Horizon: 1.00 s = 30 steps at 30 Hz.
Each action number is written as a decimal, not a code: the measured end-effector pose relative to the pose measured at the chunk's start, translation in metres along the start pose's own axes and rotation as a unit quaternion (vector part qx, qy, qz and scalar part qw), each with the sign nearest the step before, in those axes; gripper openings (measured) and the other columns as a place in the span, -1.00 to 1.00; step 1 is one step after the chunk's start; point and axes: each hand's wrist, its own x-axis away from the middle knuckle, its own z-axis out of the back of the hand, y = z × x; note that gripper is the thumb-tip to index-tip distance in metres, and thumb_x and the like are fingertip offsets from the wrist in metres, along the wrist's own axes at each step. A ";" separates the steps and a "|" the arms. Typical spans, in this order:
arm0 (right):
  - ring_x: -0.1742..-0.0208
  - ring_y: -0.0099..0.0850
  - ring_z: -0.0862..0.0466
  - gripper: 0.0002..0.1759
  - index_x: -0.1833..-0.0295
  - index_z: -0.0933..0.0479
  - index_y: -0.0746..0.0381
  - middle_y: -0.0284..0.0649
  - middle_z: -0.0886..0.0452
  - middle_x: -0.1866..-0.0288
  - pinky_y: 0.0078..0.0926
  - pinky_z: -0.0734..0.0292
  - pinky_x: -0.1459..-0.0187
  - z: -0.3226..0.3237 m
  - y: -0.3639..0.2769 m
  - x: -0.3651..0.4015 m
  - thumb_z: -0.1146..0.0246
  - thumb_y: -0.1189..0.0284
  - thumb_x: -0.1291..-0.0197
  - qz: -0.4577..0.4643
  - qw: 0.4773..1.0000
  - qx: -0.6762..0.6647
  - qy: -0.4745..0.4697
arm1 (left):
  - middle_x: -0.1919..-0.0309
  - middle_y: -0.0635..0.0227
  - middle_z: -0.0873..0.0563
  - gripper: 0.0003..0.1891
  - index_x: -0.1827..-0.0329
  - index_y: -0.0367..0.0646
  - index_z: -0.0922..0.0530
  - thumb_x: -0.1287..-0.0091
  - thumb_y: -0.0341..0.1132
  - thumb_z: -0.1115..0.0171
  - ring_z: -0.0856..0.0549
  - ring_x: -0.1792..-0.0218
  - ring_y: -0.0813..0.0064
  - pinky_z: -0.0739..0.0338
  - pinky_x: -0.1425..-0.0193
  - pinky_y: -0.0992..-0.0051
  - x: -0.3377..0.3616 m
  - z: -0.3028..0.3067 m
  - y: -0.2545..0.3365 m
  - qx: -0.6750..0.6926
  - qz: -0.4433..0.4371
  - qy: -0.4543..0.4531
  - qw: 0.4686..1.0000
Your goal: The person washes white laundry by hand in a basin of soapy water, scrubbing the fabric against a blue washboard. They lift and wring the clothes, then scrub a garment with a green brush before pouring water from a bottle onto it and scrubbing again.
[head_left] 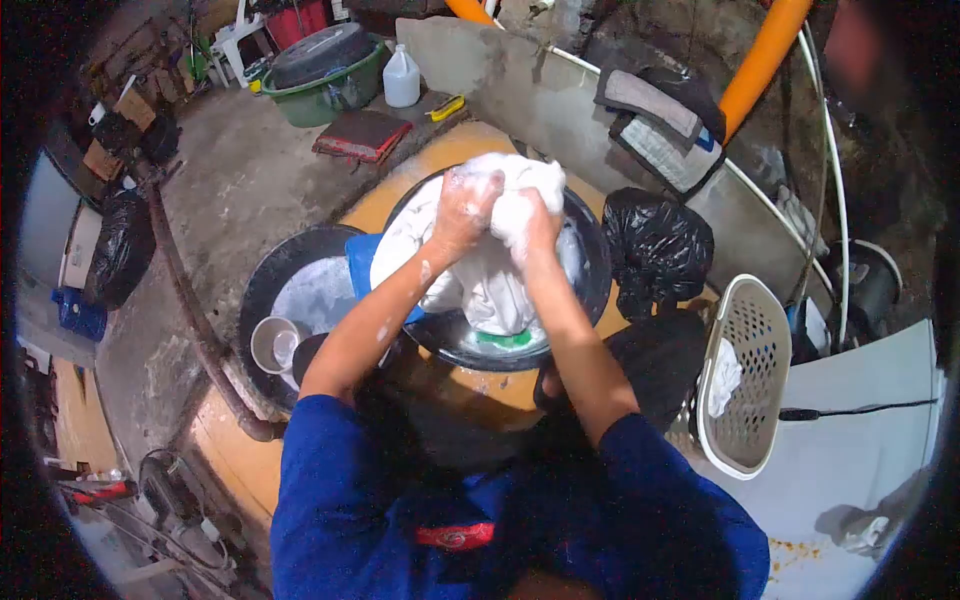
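A soapy white cloth [490,285] is bunched up over a dark round basin [597,290], with part of it hanging down into the basin. My left hand [467,208] is closed on the cloth, foam on its fingers. Opposite it, my right hand [537,225] grips the same cloth, its fingers partly hidden by suds. Thick foam covers the top of the bunch. Below the hanging cloth a green patch [503,340] shows in the basin; what it is I cannot make out.
To the left, a second dark basin [255,280] holds sudsy water and a small pail [277,345]. At the right are a black plastic bag [657,245] and a perforated laundry basket [780,345]. A white jug [401,80] and a green tub [310,108] stand behind.
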 end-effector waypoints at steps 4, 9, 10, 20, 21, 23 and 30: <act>0.26 -0.44 -0.55 -0.72 0.17 -0.44 0.36 -0.21 -0.54 0.27 -0.48 -0.48 0.21 -0.020 -0.003 -0.021 0.00 0.65 0.09 0.147 0.979 0.067 -0.128 | 0.25 0.07 -0.58 -0.54 0.03 -0.23 -0.43 0.08 -0.37 -0.23 -0.56 0.20 0.14 -0.38 0.02 0.30 0.009 0.010 -0.004 0.169 0.150 -0.107 0.968; 0.33 -0.45 -0.53 -0.87 0.34 -0.47 0.26 -0.28 -0.54 0.37 -0.48 -0.47 0.26 -0.047 -0.011 -0.019 -0.03 0.50 0.00 0.058 0.971 0.048 -0.228 | 0.22 0.18 -0.60 -0.54 0.05 -0.24 -0.44 0.06 -0.31 -0.26 -0.56 0.13 0.33 -0.39 -0.01 0.39 0.014 0.020 -0.019 0.432 0.212 -0.112 0.869; 0.32 -0.44 -0.53 -0.87 0.36 -0.46 0.26 -0.28 -0.53 0.38 -0.47 -0.46 0.26 -0.046 -0.007 -0.025 -0.03 0.47 0.00 0.054 0.959 0.048 -0.274 | 0.22 0.18 -0.60 -0.55 0.05 -0.23 -0.44 0.06 -0.31 -0.25 -0.55 0.13 0.32 -0.39 -0.01 0.39 0.014 0.023 -0.023 0.452 0.213 -0.124 0.857; 0.30 -0.36 -0.51 -0.86 0.41 -0.42 0.24 -0.26 -0.49 0.42 -0.43 -0.45 0.26 -0.060 0.004 -0.036 -0.06 0.39 0.03 -0.231 0.831 -0.231 -0.450 | 0.20 0.17 -0.60 -0.58 0.07 -0.19 -0.46 0.06 -0.34 -0.23 -0.54 0.09 0.27 -0.39 -0.01 0.38 0.033 0.024 -0.046 0.460 0.220 -0.136 0.849; 0.30 -0.36 -0.51 -0.86 0.41 -0.42 0.24 -0.25 -0.49 0.43 -0.43 -0.45 0.26 -0.062 0.003 -0.041 -0.06 0.39 0.03 -0.237 0.823 -0.242 -0.455 | 0.20 0.16 -0.60 -0.58 0.07 -0.19 -0.46 0.06 -0.35 -0.23 -0.54 0.08 0.26 -0.39 -0.01 0.38 0.033 0.020 -0.045 0.446 0.217 -0.124 0.860; 0.27 -0.36 -0.51 -0.84 0.40 -0.42 0.24 -0.23 -0.49 0.39 -0.45 -0.45 0.23 -0.056 0.009 -0.057 -0.07 0.37 0.04 -0.184 0.829 -0.211 -0.483 | 0.19 0.16 -0.60 -0.59 0.07 -0.18 -0.47 0.06 -0.35 -0.22 -0.53 0.08 0.25 -0.40 0.00 0.38 0.035 0.012 -0.045 0.400 0.208 -0.098 0.887; -0.07 -0.28 -0.37 -0.34 -0.19 0.00 0.32 -0.03 -0.31 -0.07 -0.41 -0.29 -0.09 -0.024 0.014 -0.014 -0.15 0.59 0.01 0.133 0.969 0.157 -0.139 | 0.27 0.16 -0.59 -0.57 0.08 -0.10 -0.47 0.11 -0.34 -0.23 -0.54 0.16 0.22 -0.32 -0.01 0.27 0.031 0.007 -0.039 0.011 0.287 -0.079 0.955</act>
